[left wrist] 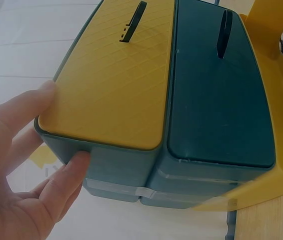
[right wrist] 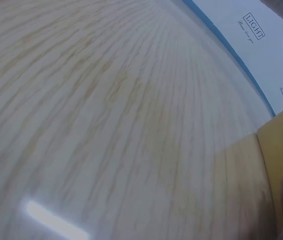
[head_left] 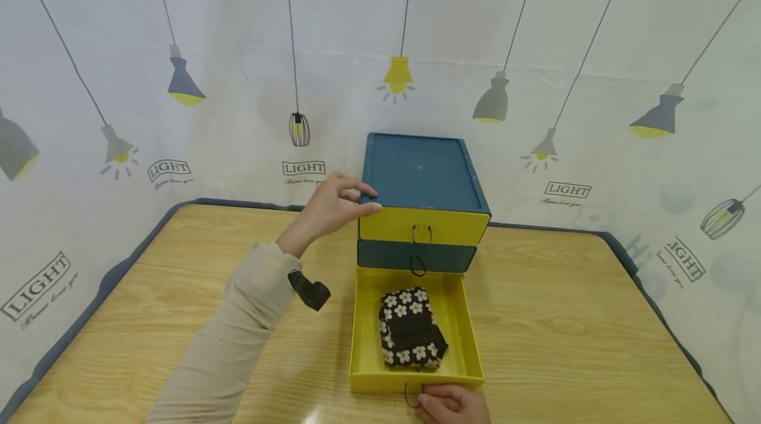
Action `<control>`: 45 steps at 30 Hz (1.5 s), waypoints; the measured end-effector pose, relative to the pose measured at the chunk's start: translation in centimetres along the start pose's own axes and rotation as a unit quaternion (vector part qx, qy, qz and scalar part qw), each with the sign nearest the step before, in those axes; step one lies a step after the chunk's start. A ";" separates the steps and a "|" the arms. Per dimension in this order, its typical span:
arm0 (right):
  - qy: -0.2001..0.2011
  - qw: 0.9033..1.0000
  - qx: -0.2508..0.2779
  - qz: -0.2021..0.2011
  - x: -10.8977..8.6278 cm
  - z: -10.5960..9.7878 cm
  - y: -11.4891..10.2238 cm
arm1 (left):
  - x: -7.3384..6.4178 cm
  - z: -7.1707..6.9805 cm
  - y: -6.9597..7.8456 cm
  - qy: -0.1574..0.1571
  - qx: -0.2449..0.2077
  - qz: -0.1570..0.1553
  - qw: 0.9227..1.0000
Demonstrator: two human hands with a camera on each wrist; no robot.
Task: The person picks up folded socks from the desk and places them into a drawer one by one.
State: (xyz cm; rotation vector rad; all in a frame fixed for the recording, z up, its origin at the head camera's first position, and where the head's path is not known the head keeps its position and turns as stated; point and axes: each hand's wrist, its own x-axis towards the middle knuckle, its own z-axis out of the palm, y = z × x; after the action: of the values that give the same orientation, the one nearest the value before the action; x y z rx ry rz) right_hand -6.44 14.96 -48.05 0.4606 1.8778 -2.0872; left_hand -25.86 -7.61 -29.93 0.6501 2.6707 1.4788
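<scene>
A small drawer unit with a blue top stands on the table, its upper yellow drawer and teal middle drawer closed. My left hand grips the unit's upper left front corner; the left wrist view shows thumb and fingers on either side of that corner. Pulled far out toward me is the yellow bottom drawer. A folded black cloth item with white flowers lies inside it. At that drawer's front, my right hand pinches the thin dark loop pull; only its edge shows in the right wrist view.
The wooden table extends to both sides of the unit. Behind it hangs a pale curtain printed with lamps, meeting the table's dark blue edge.
</scene>
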 end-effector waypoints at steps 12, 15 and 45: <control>0.013 1.000 0.020 -0.012 1.5 0.5 -1.3 | 0.0 0.1 -0.2 0.002 0.003 0.006 1.000; 0.009 0.999 0.016 -0.036 2.1 0.7 -2.2 | 0.1 0.1 -0.2 0.002 0.004 0.009 1.000; 0.085 0.987 0.017 -0.134 11.8 1.8 -6.7 | 0.0 0.2 -0.2 0.002 0.000 -0.004 1.000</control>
State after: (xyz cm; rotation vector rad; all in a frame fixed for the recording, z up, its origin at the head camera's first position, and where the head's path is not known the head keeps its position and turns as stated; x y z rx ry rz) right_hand -20.05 13.82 -46.90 0.4255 2.1049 -2.3198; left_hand -25.89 -7.55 -30.25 0.6357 2.6728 1.4791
